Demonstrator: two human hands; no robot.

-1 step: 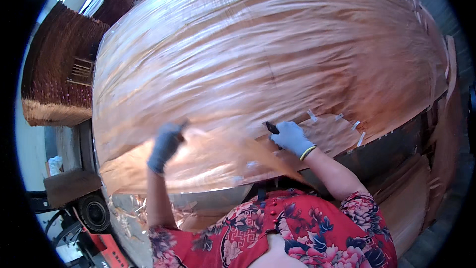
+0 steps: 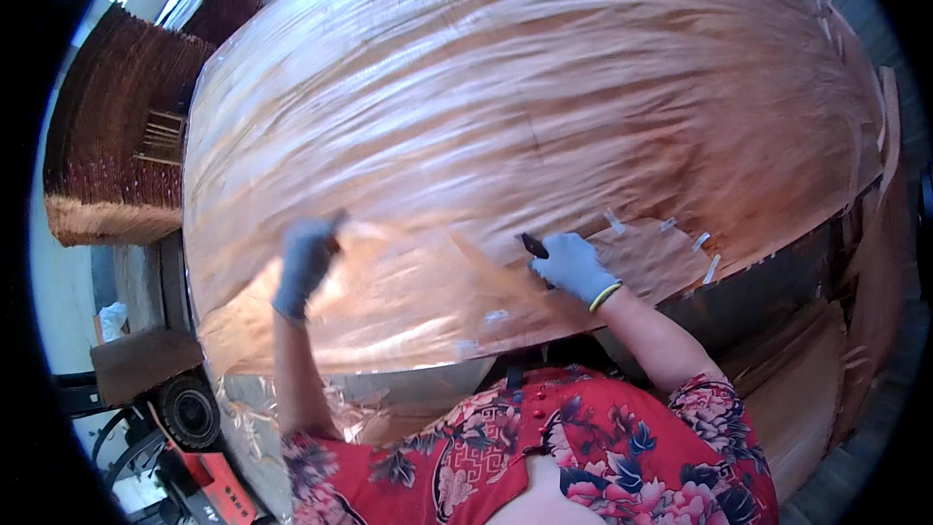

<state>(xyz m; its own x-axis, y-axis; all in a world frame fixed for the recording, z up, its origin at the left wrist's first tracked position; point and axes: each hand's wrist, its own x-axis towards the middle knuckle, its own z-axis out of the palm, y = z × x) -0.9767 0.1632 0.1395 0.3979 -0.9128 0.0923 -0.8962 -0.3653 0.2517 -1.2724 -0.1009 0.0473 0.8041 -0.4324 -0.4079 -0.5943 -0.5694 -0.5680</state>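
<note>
One big veneer sheet (image 2: 525, 136) covers the table. Two gloved hands rest on its near edge: the left hand (image 2: 303, 262) pinches it, the right hand (image 2: 573, 267) grips a dark tool (image 2: 534, 245). Four tape strips (image 2: 614, 222) lie right of that. Nothing has shifted.

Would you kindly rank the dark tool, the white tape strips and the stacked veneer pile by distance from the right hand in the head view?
1. Dark tool: in the right hand.
2. White tape strips: on the sheet, just right.
3. Stacked veneer pile: far left.
</note>
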